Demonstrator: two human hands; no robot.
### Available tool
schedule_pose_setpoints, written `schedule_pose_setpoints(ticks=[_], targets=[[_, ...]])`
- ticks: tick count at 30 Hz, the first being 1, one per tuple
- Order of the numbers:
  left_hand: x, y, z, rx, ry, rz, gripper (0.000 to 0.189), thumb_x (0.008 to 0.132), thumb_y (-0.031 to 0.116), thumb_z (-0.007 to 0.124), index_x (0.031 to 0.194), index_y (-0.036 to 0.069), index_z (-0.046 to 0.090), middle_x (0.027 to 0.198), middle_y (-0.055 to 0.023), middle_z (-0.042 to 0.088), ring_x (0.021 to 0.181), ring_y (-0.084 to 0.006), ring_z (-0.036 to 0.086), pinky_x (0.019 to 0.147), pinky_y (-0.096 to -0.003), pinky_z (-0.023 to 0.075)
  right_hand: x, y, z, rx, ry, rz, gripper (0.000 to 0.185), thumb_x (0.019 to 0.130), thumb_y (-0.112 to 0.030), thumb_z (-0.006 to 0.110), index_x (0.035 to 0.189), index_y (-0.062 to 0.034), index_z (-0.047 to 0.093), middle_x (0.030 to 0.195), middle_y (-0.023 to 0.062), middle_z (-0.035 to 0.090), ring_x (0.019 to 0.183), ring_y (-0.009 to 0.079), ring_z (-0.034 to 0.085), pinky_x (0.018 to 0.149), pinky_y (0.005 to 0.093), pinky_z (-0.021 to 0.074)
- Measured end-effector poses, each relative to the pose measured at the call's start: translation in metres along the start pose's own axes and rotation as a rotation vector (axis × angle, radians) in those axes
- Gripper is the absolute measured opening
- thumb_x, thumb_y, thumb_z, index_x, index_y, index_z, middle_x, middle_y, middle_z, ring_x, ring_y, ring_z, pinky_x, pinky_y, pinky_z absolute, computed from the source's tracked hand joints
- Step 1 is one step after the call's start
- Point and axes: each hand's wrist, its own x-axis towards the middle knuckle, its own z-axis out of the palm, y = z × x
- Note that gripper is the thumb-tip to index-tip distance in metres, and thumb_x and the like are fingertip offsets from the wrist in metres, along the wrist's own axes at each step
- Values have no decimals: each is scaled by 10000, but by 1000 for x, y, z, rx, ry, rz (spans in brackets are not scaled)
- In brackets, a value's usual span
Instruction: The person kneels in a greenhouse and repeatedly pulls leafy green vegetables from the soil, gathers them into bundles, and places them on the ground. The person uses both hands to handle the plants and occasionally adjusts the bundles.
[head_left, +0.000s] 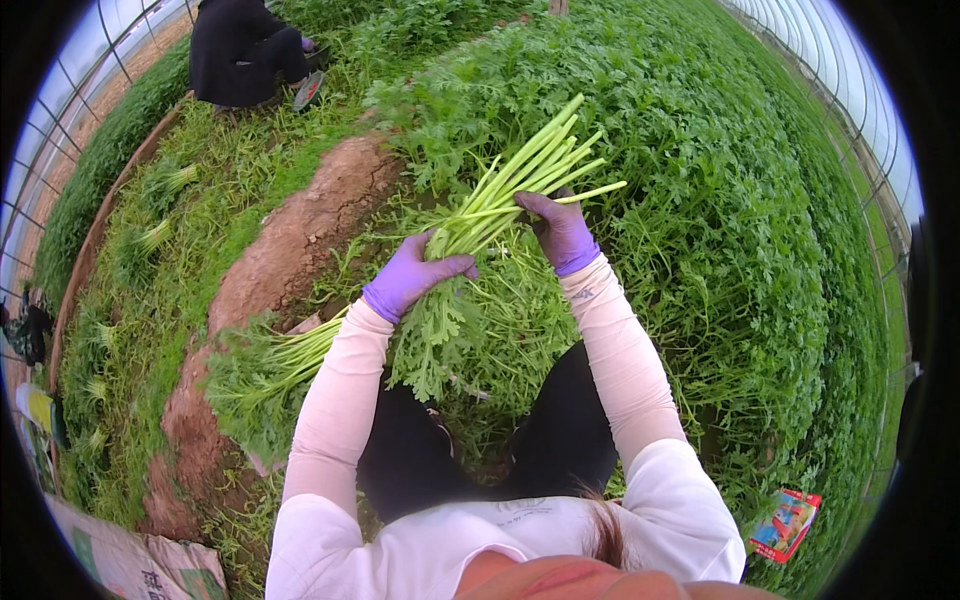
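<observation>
A bunch of leafy greens with long pale-green stems (517, 176) is held up before me, its cut ends towards the upper right and its lobed leaves hanging down. My left hand (420, 271), in a purple glove, is closed around the bunch where stems meet leaves. My right hand (556, 226), gloved too and soiled at the fingertips, pinches a stem at the right side of the bunch. Another pile of cut greens (300, 356) lies left of my left forearm, leaves to the left. Loose greens lie below the hands, between my knees.
Dense uncut greens (712, 225) grow on the right. A bare soil ridge (300, 217) runs along the left, with tied bunches (154, 236) beyond it. A person in dark clothes (240, 60) crouches at the upper left. A red packet (785, 525) and printed sacks (127, 551) lie near the lower corners.
</observation>
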Motion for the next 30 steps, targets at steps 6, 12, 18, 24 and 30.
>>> schedule_pose_setpoints(ticks=[6, 12, 18, 24, 30], targets=[[7, -5, 3, 18, -68, 61, 437, 833, 133, 735, 1180, -54, 548, 959, -94, 703, 899, -152, 651, 879, -285, 487, 1, -1, 4, 89, 204, -87, 200, 794, -7, 676, 988, -21, 632, 911, 76, 674, 848, 193, 646, 780, 313, 520], [1, -8, -5, 11, -13, 49, 478, 833, 149, 734, 1191, -83, 519, 952, -104, 704, 900, -159, 652, 883, -285, 485, 16, -32, -52, 311, 341, -170, 163, 818, -31, 675, 980, -17, 662, 908, 60, 653, 847, 165, 588, 813, 254, 493], [0, -7, -5, -42, 10, 81, 600, 828, 184, 742, 1247, -106, 426, 955, -92, 702, 904, -165, 647, 909, -291, 476, 16, -18, -141, -1243, 443, 414, 843, 729, -169, 813, 1418, 38, 373, 1317, 215, 553, 1138, 279, 600, 948, 347, 509], [8, -17, 2, -97, -91, 127, 439, 856, 150, 716, 1191, -58, 522, 934, -91, 697, 859, -161, 648, 773, -295, 519, -7, 15, -15, 206, -709, 420, 743, 832, -242, 722, 1448, -60, 347, 1421, 181, 450, 1325, 302, 423, 1084, 438, 371], [3, -13, 3, -92, -304, -20, 478, 849, 91, 705, 1273, -4, 505, 952, -113, 689, 827, -174, 653, 640, -293, 524, 5, -4, 14, 663, -523, -10, 754, 872, -232, 684, 1463, -19, 266, 1407, 176, 456, 1256, 289, 509, 1070, 442, 385]])
